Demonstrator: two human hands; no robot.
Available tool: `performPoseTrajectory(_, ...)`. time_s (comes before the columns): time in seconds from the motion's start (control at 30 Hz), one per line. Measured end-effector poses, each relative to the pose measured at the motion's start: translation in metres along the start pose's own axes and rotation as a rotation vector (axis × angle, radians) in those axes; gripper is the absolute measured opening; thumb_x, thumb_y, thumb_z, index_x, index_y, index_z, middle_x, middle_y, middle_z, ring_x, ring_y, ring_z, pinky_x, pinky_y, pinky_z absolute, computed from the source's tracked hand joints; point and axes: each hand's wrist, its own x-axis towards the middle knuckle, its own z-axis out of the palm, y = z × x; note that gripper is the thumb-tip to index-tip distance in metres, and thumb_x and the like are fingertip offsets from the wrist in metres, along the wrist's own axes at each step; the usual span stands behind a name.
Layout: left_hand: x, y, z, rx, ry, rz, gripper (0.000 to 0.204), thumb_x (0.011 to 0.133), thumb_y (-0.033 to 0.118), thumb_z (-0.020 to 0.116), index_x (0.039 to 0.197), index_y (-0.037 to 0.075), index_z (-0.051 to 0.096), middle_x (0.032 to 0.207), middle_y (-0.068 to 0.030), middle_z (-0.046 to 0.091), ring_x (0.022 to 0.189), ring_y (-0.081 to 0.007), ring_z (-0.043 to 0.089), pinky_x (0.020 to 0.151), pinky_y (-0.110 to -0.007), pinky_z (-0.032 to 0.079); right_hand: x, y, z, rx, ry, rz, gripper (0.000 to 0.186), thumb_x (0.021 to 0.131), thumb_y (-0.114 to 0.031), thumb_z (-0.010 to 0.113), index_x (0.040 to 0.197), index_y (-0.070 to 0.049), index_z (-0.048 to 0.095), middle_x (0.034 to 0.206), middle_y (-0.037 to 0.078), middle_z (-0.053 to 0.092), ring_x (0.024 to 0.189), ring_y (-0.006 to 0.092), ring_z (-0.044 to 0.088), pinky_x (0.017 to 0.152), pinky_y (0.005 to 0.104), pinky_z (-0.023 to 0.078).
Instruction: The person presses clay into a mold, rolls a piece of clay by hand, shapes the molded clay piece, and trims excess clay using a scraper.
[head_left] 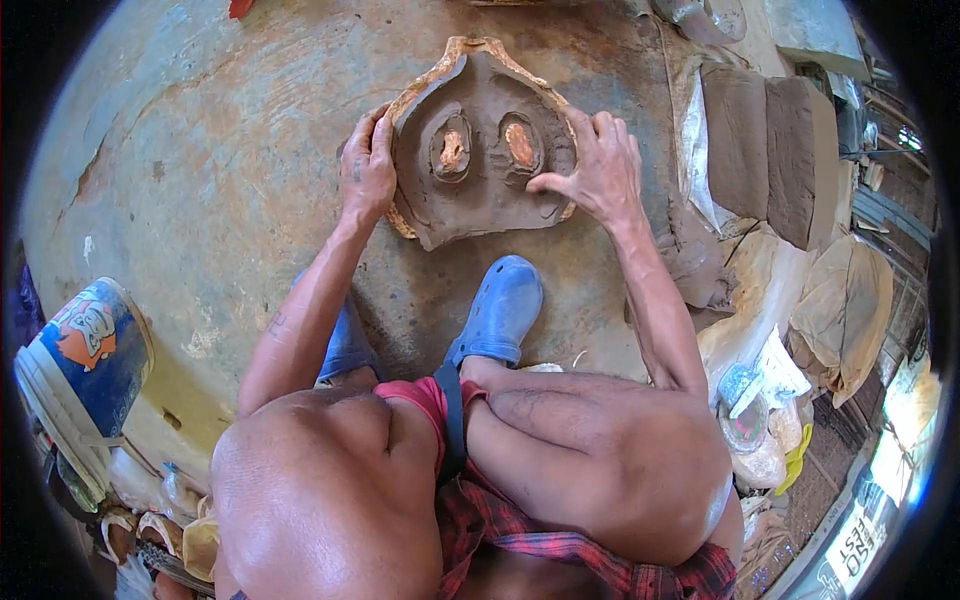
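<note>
A wide mould with an orange-brown rim rests on the floor in front of my feet. Wet grey-brown clay lines its inside, with two oval openings where orange-brown material shows through. My left hand is closed round the mould's left edge, fingers outside and thumb along the rim. At the right edge, my right hand braces its fingers over the rim. Its thumb stretches inward and presses on the clay beneath the right oval. Parts of the fingers on both hands are hidden behind the rim.
Large slabs of grey-brown clay stand on the right, beside a clay lump. A blue and white bucket lies at the left. My blue clogs are just below the mould. Bags and a blue-white packet sit at lower right.
</note>
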Motion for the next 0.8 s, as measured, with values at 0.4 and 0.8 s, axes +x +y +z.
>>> performPoseTrajectory(0.4, -0.039, 0.002, 0.009, -0.099, 0.238, -0.063, 0.037, 0.112, 0.02, 0.049, 0.137, -0.002, 0.063, 0.128, -0.0151, 0.071, 0.12, -0.0214, 0.064, 0.105, -0.035, 0.049, -0.084, -0.002, -0.016, 0.51, 0.071, 0.541, 0.047, 0.084, -0.011, 0.078, 0.124, 0.002, 0.06, 0.12, 0.021, 0.062, 0.113, 0.0339, 0.063, 0.099, 0.0434, 0.052)
performPoseTrajectory(0.8, -0.054, 0.009, -0.024, -0.095, 0.012, -0.208, 0.042, 0.112, 0.023, 0.051, 0.144, -0.003, 0.056, 0.128, -0.0137, 0.07, 0.116, -0.0172, 0.063, 0.102, -0.033, 0.05, -0.08, -0.1, 0.031, 1.024, -0.107, 0.471, 0.024, 0.09, -0.007, 0.077, 0.113, 0.001, 0.076, 0.096, 0.006, 0.077, 0.079, 0.0087, 0.068, 0.071, 0.026, 0.055)
